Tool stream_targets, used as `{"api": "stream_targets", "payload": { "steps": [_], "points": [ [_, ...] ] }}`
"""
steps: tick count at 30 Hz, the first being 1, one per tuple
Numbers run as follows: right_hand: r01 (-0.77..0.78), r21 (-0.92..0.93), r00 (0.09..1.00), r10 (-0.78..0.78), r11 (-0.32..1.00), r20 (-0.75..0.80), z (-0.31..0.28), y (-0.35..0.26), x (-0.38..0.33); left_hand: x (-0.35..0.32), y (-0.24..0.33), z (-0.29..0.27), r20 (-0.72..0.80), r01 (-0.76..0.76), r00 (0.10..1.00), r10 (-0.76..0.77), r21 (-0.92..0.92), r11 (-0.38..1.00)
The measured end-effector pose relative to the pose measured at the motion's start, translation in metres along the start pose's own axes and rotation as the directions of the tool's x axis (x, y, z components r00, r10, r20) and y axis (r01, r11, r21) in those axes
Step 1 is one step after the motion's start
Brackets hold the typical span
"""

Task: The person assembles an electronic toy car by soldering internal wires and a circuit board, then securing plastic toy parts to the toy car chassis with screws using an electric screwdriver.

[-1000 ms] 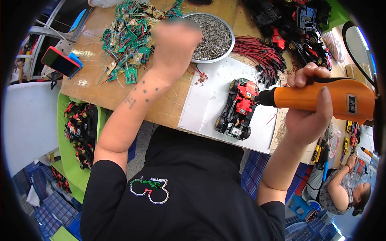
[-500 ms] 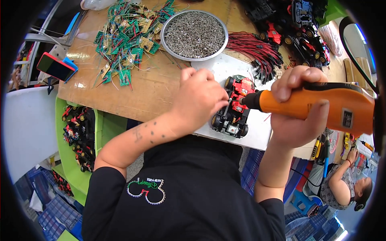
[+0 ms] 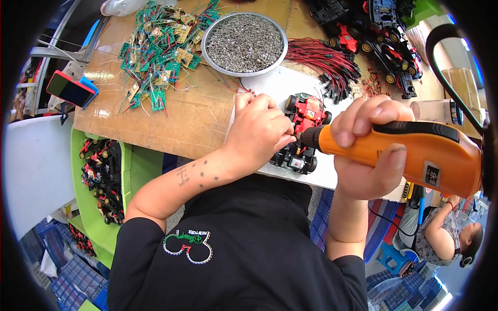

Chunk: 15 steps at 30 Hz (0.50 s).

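Observation:
A toy car chassis [image 3: 310,113], red and black with yellow-hubbed wheels, lies on a white sheet at the table's front edge. My right hand [image 3: 365,147] grips an orange electric screwdriver [image 3: 415,136] with a black nose, held almost level from the right. The screwdriver's tip meets the fingertips of my left hand [image 3: 261,132] above the left side of the chassis. Fingers and thumb of that left hand are pinched together; whatever small thing may be between them is hidden. The hands and screwdriver nose cover part of the chassis's middle.
Beyond the chassis stand a metal bowl [image 3: 244,74] of screws, a heap of circuit boards [image 3: 161,57] and red-black wires [image 3: 324,65]. More toy car chassis [image 3: 386,44] pile at the far right. A phone [image 3: 70,88] and green crate [image 3: 83,176] are left. A co-worker [image 3: 441,233] sits right.
The screwdriver's nose has shifted left and slightly down, from over the chassis's middle to my left fingertips. Its rear end has dropped. My left hand stays pinched by the chassis.

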State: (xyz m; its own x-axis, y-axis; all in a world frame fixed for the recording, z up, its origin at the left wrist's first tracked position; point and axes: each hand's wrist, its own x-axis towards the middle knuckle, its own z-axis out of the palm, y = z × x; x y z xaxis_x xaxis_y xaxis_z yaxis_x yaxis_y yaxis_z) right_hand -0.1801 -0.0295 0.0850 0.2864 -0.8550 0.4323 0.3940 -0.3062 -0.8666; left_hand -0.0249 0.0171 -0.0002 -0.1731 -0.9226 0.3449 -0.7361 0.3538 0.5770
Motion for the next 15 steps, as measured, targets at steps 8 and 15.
{"api": "stream_targets", "payload": {
  "steps": [8,15],
  "points": [
    [-0.025,-0.076,0.998,0.029,0.997,0.048,-0.002,-0.006,0.0,-0.001,-0.004,0.007,0.016,-0.037,0.999,0.041,-0.173,0.984],
    [0.0,-0.065,0.997,-0.005,0.998,-0.071,-0.011,-0.003,-0.003,-0.019,0.002,0.011,-0.062,-0.231,0.973,0.223,-0.226,0.946]
  ]
}}
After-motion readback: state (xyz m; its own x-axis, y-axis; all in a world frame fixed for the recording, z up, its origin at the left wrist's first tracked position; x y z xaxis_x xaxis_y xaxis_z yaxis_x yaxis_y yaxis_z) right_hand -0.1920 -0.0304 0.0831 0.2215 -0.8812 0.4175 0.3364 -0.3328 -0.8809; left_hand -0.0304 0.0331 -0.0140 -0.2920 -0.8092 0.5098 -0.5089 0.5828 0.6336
